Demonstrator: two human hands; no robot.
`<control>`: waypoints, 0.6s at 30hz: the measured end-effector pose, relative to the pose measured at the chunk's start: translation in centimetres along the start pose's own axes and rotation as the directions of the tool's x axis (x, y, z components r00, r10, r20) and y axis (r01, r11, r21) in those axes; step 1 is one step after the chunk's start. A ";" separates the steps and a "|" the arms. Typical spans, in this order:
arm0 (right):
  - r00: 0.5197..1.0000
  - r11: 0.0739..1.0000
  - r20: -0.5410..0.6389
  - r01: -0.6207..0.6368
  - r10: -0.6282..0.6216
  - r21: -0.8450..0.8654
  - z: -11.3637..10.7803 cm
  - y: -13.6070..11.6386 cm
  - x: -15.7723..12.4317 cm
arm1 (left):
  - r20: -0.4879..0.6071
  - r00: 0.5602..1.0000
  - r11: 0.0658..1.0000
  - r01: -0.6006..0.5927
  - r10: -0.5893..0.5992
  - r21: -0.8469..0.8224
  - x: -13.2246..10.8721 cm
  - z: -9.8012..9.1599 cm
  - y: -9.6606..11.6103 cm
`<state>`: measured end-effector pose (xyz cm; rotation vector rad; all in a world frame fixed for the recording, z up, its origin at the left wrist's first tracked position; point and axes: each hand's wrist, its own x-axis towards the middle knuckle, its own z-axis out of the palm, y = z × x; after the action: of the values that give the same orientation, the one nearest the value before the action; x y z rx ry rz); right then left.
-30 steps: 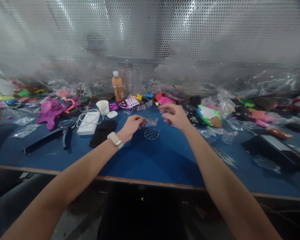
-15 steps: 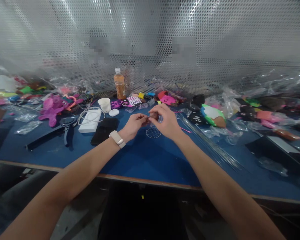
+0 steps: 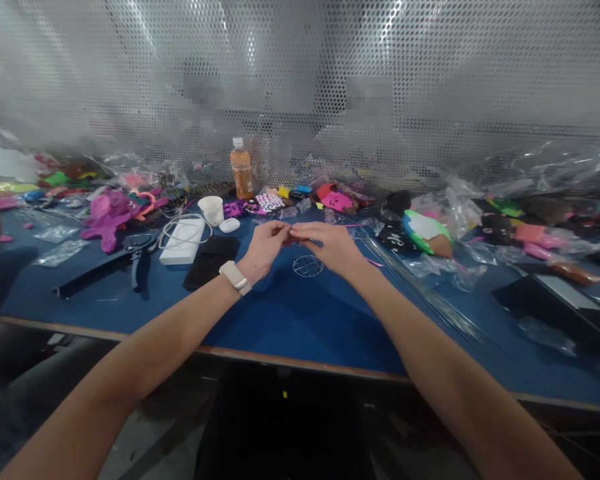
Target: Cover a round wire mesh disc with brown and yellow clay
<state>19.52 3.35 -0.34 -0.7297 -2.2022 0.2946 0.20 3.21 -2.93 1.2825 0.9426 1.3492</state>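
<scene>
From where I stand, a person's two bare hands meet above a dark blue desk (image 3: 280, 320). The left hand (image 3: 265, 251) comes in from one side, a pale beige strap (image 3: 236, 277) around its wrist; the right hand (image 3: 334, 247) comes in from the other, palm down. Their fingertips touch, or very nearly. Each grip looks narrow, with thumb and fingers close together, but I cannot tell whether a small thing is pinched between them, because the fingers hide that spot.

A round, silvery wire grid (image 3: 308, 267) lies flat on the desk, just on the person's own side of the meeting fingertips and a little to the right of them. Neither hand appears to hold it. The right hand is nearer: its thumb side borders the grid's far edge and its wrist is just beside the right edge, while a strip of bare blue separates the grid from the left hand. Being round, the grid has no long axis.

Farther right, a bundle of long, thin, straight metal wires (image 3: 423, 290) runs slantwise, from behind the right hand toward the desk's front right, passing beyond the right forearm.
</scene>
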 end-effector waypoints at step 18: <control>0.961 0.990 -0.259 -0.062 0.094 0.130 -0.4 -0.4 -0.1 | 0.204 0.957 0.946 -0.248 0.205 0.210 -1.2 0.9 3.6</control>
<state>19.71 2.93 0.05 -0.7448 -1.8895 0.3465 0.47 1.28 0.40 1.7088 0.8653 1.2961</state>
